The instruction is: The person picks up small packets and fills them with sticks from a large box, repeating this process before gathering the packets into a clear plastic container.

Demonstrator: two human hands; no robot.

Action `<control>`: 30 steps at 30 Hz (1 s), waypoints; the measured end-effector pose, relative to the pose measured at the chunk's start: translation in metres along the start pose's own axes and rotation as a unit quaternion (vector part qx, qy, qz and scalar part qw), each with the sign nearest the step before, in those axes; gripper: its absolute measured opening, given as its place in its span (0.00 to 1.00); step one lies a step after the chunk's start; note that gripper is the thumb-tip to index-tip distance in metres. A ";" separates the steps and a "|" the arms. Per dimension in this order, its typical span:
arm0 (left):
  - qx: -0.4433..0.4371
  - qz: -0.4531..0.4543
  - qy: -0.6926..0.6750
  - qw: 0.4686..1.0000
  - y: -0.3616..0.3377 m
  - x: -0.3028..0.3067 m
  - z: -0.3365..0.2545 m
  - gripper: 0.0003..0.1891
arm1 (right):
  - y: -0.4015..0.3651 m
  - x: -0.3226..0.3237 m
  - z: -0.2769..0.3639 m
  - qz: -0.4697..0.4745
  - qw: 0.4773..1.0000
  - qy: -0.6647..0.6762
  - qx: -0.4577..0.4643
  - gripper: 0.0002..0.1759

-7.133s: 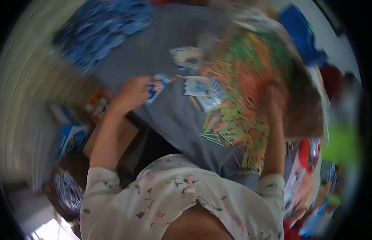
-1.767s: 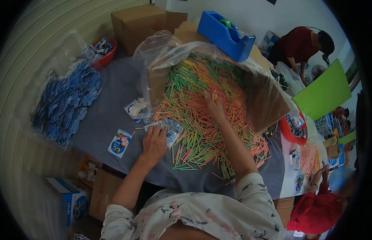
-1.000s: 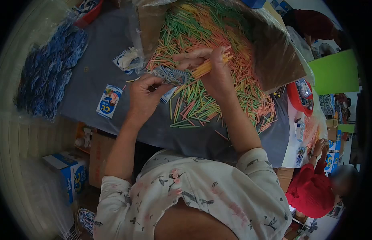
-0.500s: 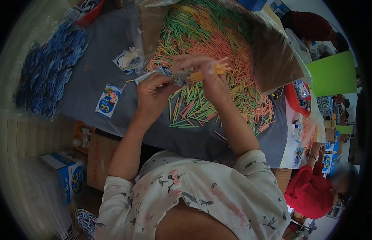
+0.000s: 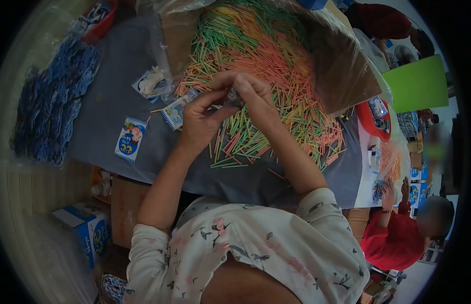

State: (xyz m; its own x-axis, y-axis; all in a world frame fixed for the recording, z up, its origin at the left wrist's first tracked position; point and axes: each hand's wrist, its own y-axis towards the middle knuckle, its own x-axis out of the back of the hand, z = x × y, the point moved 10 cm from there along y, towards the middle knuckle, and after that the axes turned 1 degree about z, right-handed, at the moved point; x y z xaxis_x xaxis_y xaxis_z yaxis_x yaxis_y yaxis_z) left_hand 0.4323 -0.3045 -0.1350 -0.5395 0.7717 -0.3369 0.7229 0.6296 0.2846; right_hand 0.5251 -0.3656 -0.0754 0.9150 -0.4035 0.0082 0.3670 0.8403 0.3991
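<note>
My left hand point(image 5: 199, 119) is closed, thumb and fingers pinching a small printed plastic packet point(image 5: 234, 96). Over the packet's upper side my right hand point(image 5: 257, 101) is curled, its thumb and fingers pressed on it. Most of the packet is hidden by my fingers, and what is inside it cannot be seen. Just beyond and below both hands spreads a big heap of thin green, pink, yellow and orange sticks point(image 5: 256, 55). Left of my left hand lies a blue-and-white packet point(image 5: 173, 115), and farther left another flat blue-and-white packet point(image 5: 130, 139).
A pile of blue packets point(image 5: 53, 101) covers the left end of the grey-covered table point(image 5: 109, 66). Cardboard flaps point(image 5: 342, 76) and clear plastic surround the heap. Red baskets point(image 5: 375, 121) stand at right and far left. At right, a co-worker in red point(image 5: 392, 238) sits nearby.
The bundle of yellow-orange sticks that stuck out of my right hand no longer shows. My right hand has moved slightly left and closed in on the packet; the view has shifted slightly.
</note>
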 end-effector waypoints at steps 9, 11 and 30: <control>0.094 -0.035 0.208 0.973 -0.058 0.083 -0.058 0.11 | -0.015 0.019 -0.010 0.085 0.968 -0.234 -0.040 0.23; 0.133 -0.047 0.283 0.949 -0.066 0.132 -0.065 0.10 | -0.003 0.081 -0.023 0.079 0.891 -0.438 -0.091 0.22; -0.176 0.093 0.730 0.653 -0.036 0.001 0.007 0.14 | 0.011 0.157 -0.037 -0.095 0.705 -0.701 -0.051 0.20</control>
State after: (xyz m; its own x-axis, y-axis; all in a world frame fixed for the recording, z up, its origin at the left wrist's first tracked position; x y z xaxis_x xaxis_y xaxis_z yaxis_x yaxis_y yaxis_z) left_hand 0.4087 -0.3270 -0.1514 -0.4796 -0.0618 0.8753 0.8288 0.2958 0.4750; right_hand 0.6786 -0.4063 -0.1034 -0.1909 -0.4131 0.8904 0.5358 0.7162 0.4472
